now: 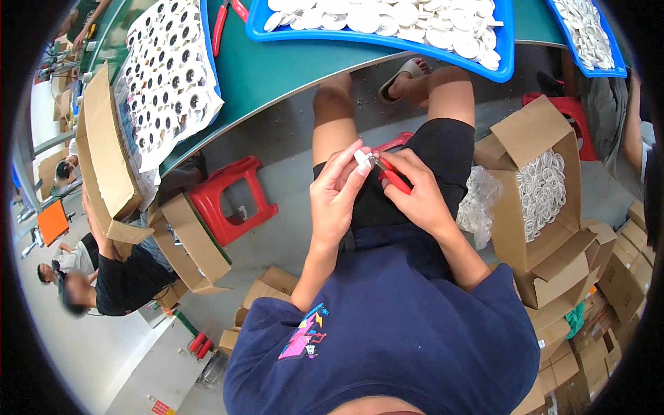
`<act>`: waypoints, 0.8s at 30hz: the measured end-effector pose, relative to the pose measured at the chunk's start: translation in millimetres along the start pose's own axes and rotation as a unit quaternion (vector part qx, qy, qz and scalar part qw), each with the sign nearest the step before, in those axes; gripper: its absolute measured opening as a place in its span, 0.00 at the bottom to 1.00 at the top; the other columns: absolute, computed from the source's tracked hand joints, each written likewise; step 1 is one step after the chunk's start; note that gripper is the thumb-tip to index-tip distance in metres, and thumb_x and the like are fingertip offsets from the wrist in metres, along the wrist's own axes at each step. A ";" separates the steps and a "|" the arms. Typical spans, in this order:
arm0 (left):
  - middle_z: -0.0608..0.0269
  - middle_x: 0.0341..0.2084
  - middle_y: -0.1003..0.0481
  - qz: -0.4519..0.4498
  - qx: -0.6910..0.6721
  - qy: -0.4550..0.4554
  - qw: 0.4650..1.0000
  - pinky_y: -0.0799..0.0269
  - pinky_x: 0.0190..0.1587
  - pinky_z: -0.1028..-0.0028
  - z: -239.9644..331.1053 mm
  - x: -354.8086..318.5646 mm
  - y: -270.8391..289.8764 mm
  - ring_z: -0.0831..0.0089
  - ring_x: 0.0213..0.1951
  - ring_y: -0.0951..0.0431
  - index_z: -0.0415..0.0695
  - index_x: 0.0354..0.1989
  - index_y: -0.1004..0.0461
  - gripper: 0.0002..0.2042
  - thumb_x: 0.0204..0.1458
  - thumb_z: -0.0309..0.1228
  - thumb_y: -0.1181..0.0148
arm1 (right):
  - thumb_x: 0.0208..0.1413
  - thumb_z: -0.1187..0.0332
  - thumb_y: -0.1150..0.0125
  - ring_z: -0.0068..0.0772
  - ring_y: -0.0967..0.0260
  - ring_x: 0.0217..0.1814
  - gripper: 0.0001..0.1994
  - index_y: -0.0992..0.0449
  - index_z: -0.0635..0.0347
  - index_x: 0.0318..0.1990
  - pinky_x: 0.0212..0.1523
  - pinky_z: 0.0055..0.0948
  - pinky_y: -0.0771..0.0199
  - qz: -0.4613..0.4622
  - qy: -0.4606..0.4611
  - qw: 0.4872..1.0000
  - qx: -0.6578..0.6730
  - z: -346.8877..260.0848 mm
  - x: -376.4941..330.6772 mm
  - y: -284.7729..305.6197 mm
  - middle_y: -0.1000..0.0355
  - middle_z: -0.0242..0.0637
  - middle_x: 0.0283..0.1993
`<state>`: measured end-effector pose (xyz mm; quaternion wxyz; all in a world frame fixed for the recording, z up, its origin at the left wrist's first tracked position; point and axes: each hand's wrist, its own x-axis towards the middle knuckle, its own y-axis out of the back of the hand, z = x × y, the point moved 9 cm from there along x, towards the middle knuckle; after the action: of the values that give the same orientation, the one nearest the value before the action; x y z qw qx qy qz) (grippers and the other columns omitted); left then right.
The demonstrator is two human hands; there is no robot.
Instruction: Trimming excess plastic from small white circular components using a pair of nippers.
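Observation:
Above my lap, my left hand [336, 190] pinches a small white plastic part [362, 158] between thumb and fingers. My right hand [420, 190] is closed round red-handled pliers or cutters [395, 181]; I cannot make out which. Their metal jaws meet the white part, so both hands work close together. The part's exact shape is mostly covered by my fingers. Beyond my knees, a blue tray [415, 47] heaped with round white plastic pieces [387, 17] rests at the edge of the green table [277, 66].
At the left, white parts with dark centres cover a sheet [166, 83]; another red-handled tool [220, 29] lies beside it. A red stool [235, 200] stands left of my legs. To my right, an open carton [508, 207] holds white rings [541, 194], near a clear plastic bag [478, 207]. People sit nearby.

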<state>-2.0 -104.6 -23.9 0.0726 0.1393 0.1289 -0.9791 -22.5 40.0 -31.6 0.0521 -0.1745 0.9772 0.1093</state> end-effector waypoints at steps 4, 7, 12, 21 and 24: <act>0.56 0.52 0.30 0.009 0.017 -0.026 0.999 0.30 0.58 0.74 -0.8 -0.5 2.4 0.70 0.53 0.25 0.30 0.60 0.33 0.19 0.59 0.17 0.45 | 0.48 0.76 0.40 0.48 0.29 0.47 0.22 0.27 0.66 0.54 0.51 0.36 0.30 0.001 -0.018 1.000 0.004 7.2 -0.1 -3.1 0.30 0.47 0.45; 0.56 0.52 0.31 0.008 0.061 -0.052 0.997 0.29 0.57 0.74 -1.3 -1.1 5.8 0.71 0.52 0.25 0.31 0.60 0.32 0.19 0.59 0.16 0.45 | 0.47 0.75 0.40 0.49 0.29 0.47 0.22 0.27 0.66 0.53 0.50 0.37 0.30 -0.002 -0.011 1.000 -0.022 8.6 -0.9 -2.9 0.30 0.48 0.45; 0.56 0.51 0.30 0.005 0.089 -0.026 0.996 0.29 0.57 0.74 -10.1 -0.8 10.6 0.71 0.52 0.25 0.31 0.59 0.31 0.18 0.59 0.17 0.45 | 0.47 0.74 0.40 0.52 0.30 0.46 0.22 0.26 0.66 0.53 0.50 0.40 0.29 -0.017 -0.007 0.998 -0.065 13.0 -0.8 -6.9 0.29 0.49 0.44; 0.57 0.50 0.26 0.029 0.000 0.065 0.997 0.30 0.58 0.74 -90.2 17.7 35.5 0.71 0.51 0.24 0.29 0.60 0.33 0.19 0.61 0.22 0.44 | 0.49 0.72 0.39 0.60 0.28 0.40 0.12 0.23 0.68 0.42 0.42 0.46 0.27 -0.019 -0.032 0.993 -0.109 63.9 8.8 -20.3 0.27 0.55 0.37; 0.55 0.50 0.26 0.039 -0.046 0.096 0.994 0.29 0.58 0.74 -116.7 22.6 40.7 0.71 0.51 0.24 0.29 0.61 0.34 0.20 0.62 0.24 0.45 | 0.49 0.72 0.39 0.61 0.27 0.38 0.10 0.23 0.68 0.38 0.40 0.49 0.27 -0.019 -0.037 0.992 -0.115 86.1 11.0 -22.9 0.26 0.57 0.34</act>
<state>13.5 -114.1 -148.3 0.1042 0.2338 0.1744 -0.9508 -19.3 35.4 -121.2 0.0698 -0.1935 0.9521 0.2263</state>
